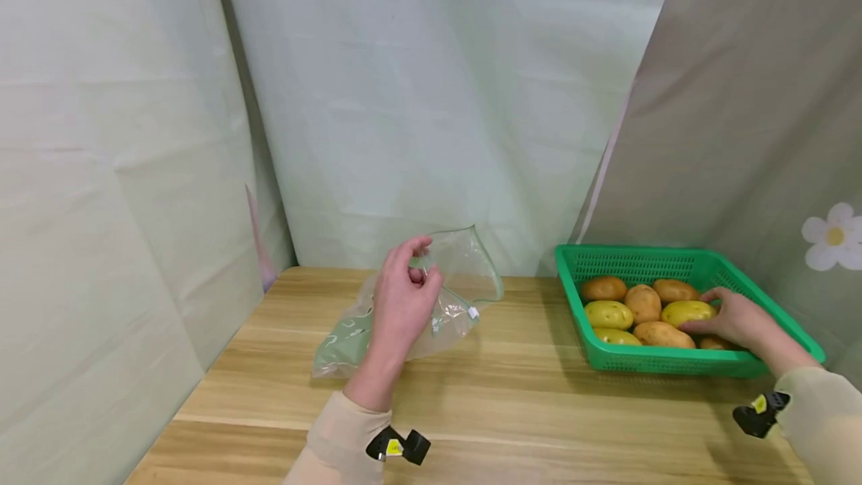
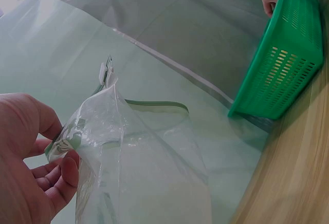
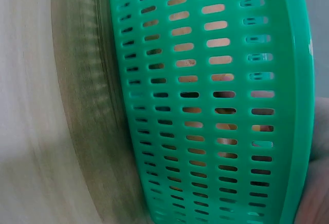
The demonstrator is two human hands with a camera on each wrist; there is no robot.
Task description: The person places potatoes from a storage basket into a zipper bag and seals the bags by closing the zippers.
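At the far left a pale green cloth backdrop (image 1: 121,193) hangs beside the wooden table (image 1: 512,410) and runs behind it. Left of the table's middle, the left hand (image 1: 402,298) is raised above the wood with its fingers curled, pinching the rim of a clear zip bag (image 1: 465,275). The left wrist view shows the thumb and fingertips (image 2: 64,175) closed on the bag's green zip strip, with the white slider (image 2: 104,72) standing up just past the grip and the mouth of the bag gaping wide. The bag's lower end trails down to the tabletop toward the left, where it lies crumpled; it looks empty.

To the right, well apart from the bag, a green perforated basket (image 1: 606,361) sits on the table against the grey flowered cloth (image 1: 761,133). It holds a heap of potatoes (image 1: 643,302), yellow and brown. The right hand (image 1: 730,318) reaches over the basket's near right rim and rests on the potatoes, fingers spread loosely over the yellow potato (image 1: 683,311) and the ones beside it; the pictures do not show whether it has closed on any of them. The right wrist view shows only the basket's slotted wall close up.
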